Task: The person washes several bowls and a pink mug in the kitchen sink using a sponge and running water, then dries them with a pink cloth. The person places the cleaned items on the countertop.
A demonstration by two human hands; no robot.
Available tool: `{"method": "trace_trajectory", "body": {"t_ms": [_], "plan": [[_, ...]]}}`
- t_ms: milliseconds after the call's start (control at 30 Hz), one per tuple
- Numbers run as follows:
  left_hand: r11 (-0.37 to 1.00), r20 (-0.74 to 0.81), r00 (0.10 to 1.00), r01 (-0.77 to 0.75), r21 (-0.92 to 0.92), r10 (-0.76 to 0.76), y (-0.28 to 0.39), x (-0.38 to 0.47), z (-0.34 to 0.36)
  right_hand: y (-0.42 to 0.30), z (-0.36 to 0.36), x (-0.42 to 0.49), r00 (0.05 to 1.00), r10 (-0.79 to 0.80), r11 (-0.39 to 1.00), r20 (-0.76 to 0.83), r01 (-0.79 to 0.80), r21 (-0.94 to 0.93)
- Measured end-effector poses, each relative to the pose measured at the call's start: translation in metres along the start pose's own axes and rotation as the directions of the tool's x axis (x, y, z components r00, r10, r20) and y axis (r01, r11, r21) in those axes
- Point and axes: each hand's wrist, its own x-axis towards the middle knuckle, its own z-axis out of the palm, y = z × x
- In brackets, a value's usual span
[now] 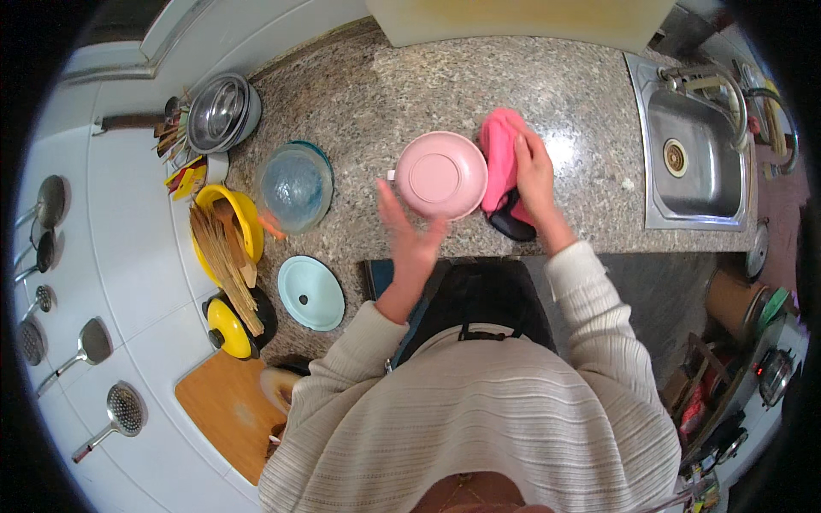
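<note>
A pink bowl (440, 176) lies upside down on the granite counter, its round base ring facing up. A small white tab shows at its left edge. Beside the bowl's near left rim is my left hand (414, 247), blurred, with fingers and thumb spread and nothing held. The thumb tip overlaps the rim; whether it touches is unclear. My right hand (535, 173) grips the right side of a bunched pink cloth (499, 154), which lies against or close to the bowl's right side. Under the cloth's near end a black item (513, 221) sticks out, partly hidden.
To the left are a clear bluish bowl (295, 186), a light blue lid (311, 293), a yellow basket (255, 234) with a whisk bundle, and stacked metal bowls (221, 112). A steel sink (696, 186) with a faucet is at right. Ladles hang on the tiled wall.
</note>
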Motion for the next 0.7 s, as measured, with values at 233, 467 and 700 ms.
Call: {"method": "trace_trajectory", "body": {"t_ms": [233, 467, 700], "plan": [[0.994, 0.085, 0.993, -0.081, -0.075, 0.088, -0.033, 0.028, -0.007, 0.005, 0.028, 0.021, 0.969, -0.13, 0.991, 0.212, 0.129, 0.017], [0.998, 0.216, 0.974, -0.066, 0.004, 0.064, -0.018, -0.025, -0.008, 0.014, -0.013, 0.035, 0.995, -0.094, 0.968, 0.021, 0.096, -0.232], [0.872, 0.34, 0.937, 0.228, -0.434, -0.076, -0.021, -0.02, 0.021, 0.008, -0.035, 0.001, 0.99, 0.057, 0.993, 0.131, -0.043, -0.108]]}}
